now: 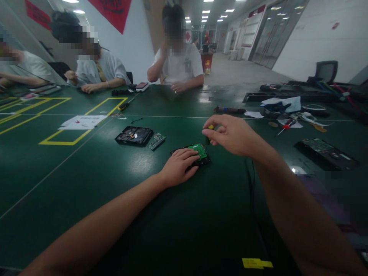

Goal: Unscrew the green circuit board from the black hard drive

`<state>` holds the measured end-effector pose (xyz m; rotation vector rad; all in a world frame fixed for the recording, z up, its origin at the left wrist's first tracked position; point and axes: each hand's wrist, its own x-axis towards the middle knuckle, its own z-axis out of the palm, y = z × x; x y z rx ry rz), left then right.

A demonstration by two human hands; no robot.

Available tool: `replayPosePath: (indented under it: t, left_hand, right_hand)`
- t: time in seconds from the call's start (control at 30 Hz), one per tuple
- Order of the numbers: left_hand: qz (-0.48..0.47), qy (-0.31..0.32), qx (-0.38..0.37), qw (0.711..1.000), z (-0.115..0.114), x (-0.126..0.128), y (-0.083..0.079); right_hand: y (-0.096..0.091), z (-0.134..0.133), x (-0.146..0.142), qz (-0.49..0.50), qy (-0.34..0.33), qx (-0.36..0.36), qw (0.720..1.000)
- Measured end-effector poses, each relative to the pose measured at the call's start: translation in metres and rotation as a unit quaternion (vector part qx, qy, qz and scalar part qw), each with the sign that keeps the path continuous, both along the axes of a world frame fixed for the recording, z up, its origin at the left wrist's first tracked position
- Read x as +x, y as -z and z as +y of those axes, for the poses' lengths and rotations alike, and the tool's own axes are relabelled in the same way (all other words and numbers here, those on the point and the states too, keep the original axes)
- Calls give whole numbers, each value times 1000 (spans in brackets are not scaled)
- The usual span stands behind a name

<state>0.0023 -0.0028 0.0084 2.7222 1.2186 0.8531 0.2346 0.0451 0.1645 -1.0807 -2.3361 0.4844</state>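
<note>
A black hard drive with a green circuit board [200, 150] lies on the dark green table [86, 184] in front of me. My left hand [179, 165] rests flat on its near side, fingers stretched over the board, holding it down. My right hand [230, 134] is closed in a pinch round the yellow-topped handle of a small screwdriver [209, 134], whose tip stands upright on the board's right edge.
An opened drive [134, 135] and a loose green board [156, 141] lie to the left. A paper sheet [83, 122] sits inside yellow floor-tape lines. More drives, tools and cables crowd the right side [324, 149]. Three people sit across the table.
</note>
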Motion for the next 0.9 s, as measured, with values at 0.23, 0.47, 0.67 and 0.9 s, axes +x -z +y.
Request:
replayPosePath:
  t: [0.23,0.47,0.67,0.9]
  left_hand:
    - [4,-1,1,1000,0,1,0]
    - [4,-1,7,1000,1,-1,2]
    - [5,0,7,1000,1,0,1]
    - [5,1,8,1000,0,0,0]
  right_hand:
    - [-3,1,2,-20,17,21,999]
    - [0,2,0,-4,37,-5,999]
    - [0,3,3,-14,8,14,1000]
    - [1,4,2,-36,35,16,999]
